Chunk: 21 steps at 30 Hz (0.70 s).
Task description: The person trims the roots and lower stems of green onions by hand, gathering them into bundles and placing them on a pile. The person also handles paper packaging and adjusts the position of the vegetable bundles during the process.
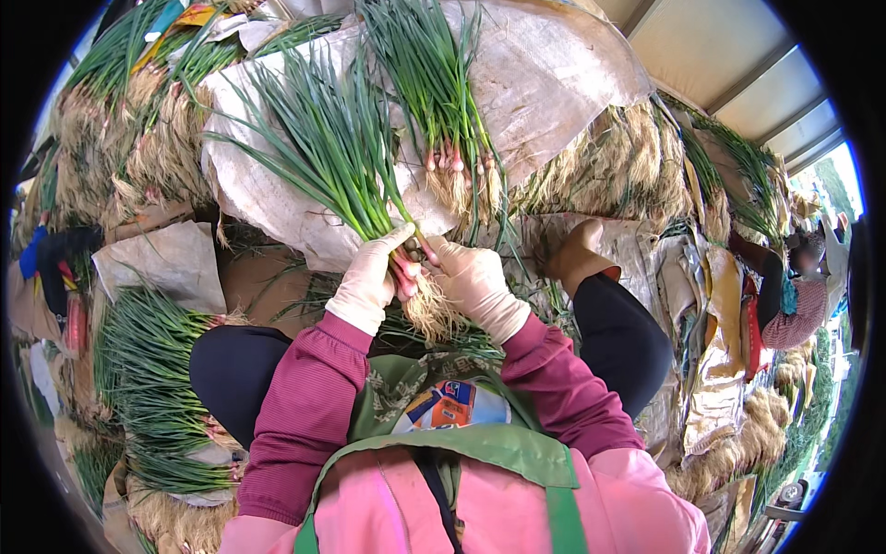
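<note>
My left hand (366, 275), in a pale glove, is closed round a bunch of green garlic (341, 175). The long leaves point up and to the left, while the pinkish bulbs and straw-coloured roots hang below the hand. My right hand (473, 284), gloved too, pinches a single garlic stalk (424, 242) at the right side of the bunch. Its fingertips almost meet those of my left hand. Just beyond lies another garlic bunch (448, 102) on a whitish sheet (544, 83), with its pink bulbs and roots toward me.
Piled garlic with dry roots (138, 138) stands at the back left, and a leafy stack (152, 369) lies beside my left knee. More roots (618, 162) line the sheet's far-right edge. At the right, another person (798, 309) sits near crumpled sacking (715, 351).
</note>
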Each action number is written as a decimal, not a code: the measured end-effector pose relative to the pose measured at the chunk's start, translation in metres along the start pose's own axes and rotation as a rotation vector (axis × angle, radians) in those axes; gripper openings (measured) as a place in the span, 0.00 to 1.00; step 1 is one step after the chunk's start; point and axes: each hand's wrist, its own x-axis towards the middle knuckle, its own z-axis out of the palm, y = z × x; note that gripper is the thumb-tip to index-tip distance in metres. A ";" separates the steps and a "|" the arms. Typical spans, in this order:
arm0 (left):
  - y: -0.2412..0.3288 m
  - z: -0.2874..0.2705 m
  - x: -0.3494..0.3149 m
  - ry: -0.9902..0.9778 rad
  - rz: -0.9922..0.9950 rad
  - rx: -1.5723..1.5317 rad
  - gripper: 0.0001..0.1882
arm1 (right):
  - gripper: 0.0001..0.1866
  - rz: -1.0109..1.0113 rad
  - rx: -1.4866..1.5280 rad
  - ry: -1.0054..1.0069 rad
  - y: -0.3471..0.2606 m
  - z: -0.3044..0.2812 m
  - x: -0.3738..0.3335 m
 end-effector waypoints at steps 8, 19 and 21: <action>-0.006 -0.004 -0.006 -0.019 -0.035 -0.050 0.14 | 0.28 0.509 1.592 -0.138 0.046 0.019 0.048; -0.028 -0.006 0.000 0.280 -0.042 0.123 0.11 | 0.10 0.923 1.775 0.359 0.041 0.038 0.053; -0.030 -0.002 0.005 0.185 0.007 0.080 0.09 | 0.09 0.572 1.823 0.213 0.080 0.026 0.044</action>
